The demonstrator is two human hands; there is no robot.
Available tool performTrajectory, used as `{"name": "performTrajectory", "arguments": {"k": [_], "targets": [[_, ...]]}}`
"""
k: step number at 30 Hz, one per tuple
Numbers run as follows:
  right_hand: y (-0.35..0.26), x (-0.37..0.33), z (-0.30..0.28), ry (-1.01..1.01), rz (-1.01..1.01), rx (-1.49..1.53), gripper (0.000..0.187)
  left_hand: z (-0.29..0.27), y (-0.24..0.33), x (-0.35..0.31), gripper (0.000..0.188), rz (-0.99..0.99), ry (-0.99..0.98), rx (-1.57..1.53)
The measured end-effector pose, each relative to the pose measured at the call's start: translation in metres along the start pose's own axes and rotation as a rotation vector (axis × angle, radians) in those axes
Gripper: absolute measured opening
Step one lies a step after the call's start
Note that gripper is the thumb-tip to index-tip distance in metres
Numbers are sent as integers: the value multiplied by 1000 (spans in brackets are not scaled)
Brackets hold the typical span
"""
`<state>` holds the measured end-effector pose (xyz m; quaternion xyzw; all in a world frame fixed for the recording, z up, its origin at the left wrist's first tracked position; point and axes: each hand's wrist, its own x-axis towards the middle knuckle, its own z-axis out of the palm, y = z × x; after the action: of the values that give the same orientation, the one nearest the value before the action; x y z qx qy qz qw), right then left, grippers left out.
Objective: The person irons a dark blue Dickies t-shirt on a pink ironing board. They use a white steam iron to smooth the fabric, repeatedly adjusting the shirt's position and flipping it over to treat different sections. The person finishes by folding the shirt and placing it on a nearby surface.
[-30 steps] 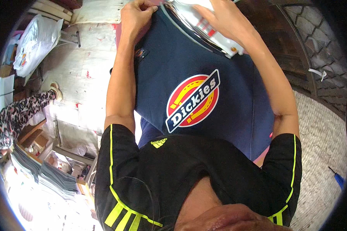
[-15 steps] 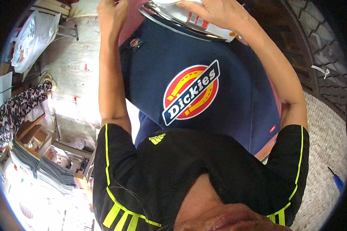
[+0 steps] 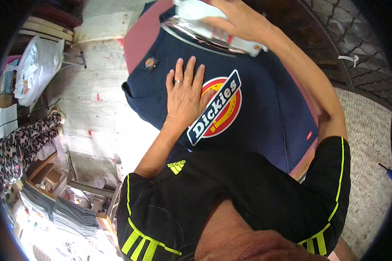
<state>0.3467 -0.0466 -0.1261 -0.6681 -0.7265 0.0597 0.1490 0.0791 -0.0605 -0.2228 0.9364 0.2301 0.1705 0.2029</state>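
Observation:
A dark navy garment (image 3: 257,100) with a large round red, yellow and white printed emblem (image 3: 224,115) lies spread on a reddish-pink ironing surface (image 3: 146,37). My left hand (image 3: 186,89) rests flat on the cloth, fingers stretched out, its thumb side over the emblem's upper left edge. A ring circles one finger. At the far edge of the garment my right hand (image 3: 235,19) grips a white and silver clothes iron (image 3: 200,32), somewhat blurred. Whether its soleplate touches the cloth I cannot tell. A small neck label (image 3: 150,64) shows left of my left hand.
On the left, a clear plastic bag (image 3: 39,71) sits near a person's patterned trouser legs (image 3: 26,139). Stacks of grey folded material (image 3: 76,217) lie at the lower left. A metal lattice (image 3: 339,35) stands at the upper right, and a blue-handled tool (image 3: 391,175) lies on the right.
My left hand has come back from the far left edge and now lies flat on the garment. The iron has shifted slightly, still in my right hand. The garment's left side is more spread.

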Motion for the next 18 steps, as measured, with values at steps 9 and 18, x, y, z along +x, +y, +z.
{"name": "performTrajectory", "arguments": {"k": [9, 18], "targets": [[-31, -154, -108, -54, 601, 32, 39, -12, -22, 68, 46, 145, 263, -54], [-11, -112, -68, 10, 343, 41, 35, 5, -132, 157, 47, 255, 199, 208]]}}
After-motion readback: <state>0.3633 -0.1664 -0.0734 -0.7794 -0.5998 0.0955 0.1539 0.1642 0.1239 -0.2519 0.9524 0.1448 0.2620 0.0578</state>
